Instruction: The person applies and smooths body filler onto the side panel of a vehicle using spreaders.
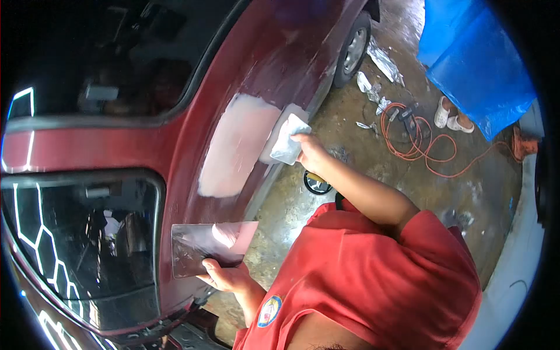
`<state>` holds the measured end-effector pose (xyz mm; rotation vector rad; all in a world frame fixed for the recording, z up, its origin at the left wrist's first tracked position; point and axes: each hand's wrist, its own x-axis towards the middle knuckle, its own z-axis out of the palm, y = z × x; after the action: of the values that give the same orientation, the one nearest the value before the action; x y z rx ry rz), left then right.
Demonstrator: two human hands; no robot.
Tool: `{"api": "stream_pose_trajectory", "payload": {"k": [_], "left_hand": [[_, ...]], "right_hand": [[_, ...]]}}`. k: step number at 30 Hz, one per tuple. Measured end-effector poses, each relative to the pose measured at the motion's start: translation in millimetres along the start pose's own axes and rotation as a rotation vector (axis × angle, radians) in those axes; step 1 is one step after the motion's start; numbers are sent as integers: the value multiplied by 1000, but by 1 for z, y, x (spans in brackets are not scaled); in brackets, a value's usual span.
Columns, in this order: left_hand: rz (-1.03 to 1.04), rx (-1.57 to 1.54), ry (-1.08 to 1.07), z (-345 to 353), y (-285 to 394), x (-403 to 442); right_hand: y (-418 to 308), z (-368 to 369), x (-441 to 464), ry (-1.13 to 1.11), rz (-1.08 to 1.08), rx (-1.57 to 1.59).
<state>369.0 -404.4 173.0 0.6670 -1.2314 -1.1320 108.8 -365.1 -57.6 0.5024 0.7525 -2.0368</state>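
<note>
Car (189, 134): dark red, with a large pale patch (236, 146) and smaller grey patch (273, 137)
Right arm (373, 189): reaches out, elbow bent
Plate (195, 242): level with the car's side, pale paste (226, 234) on top
Left hand (226, 276): grip closed on plate, thumb above
Right hand (312, 154): grip closed on white pad (290, 140), over grey patch

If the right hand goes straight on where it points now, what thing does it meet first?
Probably the pale patches on the side of the red car, met first by the white scraper in the right hand. Whether any gap remains is unclear.
</note>
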Motion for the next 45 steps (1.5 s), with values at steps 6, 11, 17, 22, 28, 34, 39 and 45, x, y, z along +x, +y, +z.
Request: {"api": "stream_pose_trajectory", "payload": {"k": [6, 11, 17, 22, 28, 34, 39, 45], "left_hand": [[-141, 212, -118, 36, -21, 35], [-156, 113, -346, 47, -46, 63], [-85, 240, -409, 61, -63, 85], [-165, 97, -463, 67, -68, 99], [-233, 49, -455, 73, -63, 105], [-316, -39, -473, 51, -70, 117], [-393, -142, -388, 36, -81, 123], [-443, -306, -489, 15, -98, 133]], "right_hand": [[-8, 4, 32, 96, 1, 15], [-7, 11, 32, 7, -55, 177], [-8, 18, 35, 48, -112, 204], [-3, 17, 48, 51, -55, 177], [1, 33, 63, 173, -101, 58], [-15, 73, 31, 228, -141, -125], [-30, 136, -21, 252, -193, -264], [-39, 208, -80, 180, -289, -357]]}}
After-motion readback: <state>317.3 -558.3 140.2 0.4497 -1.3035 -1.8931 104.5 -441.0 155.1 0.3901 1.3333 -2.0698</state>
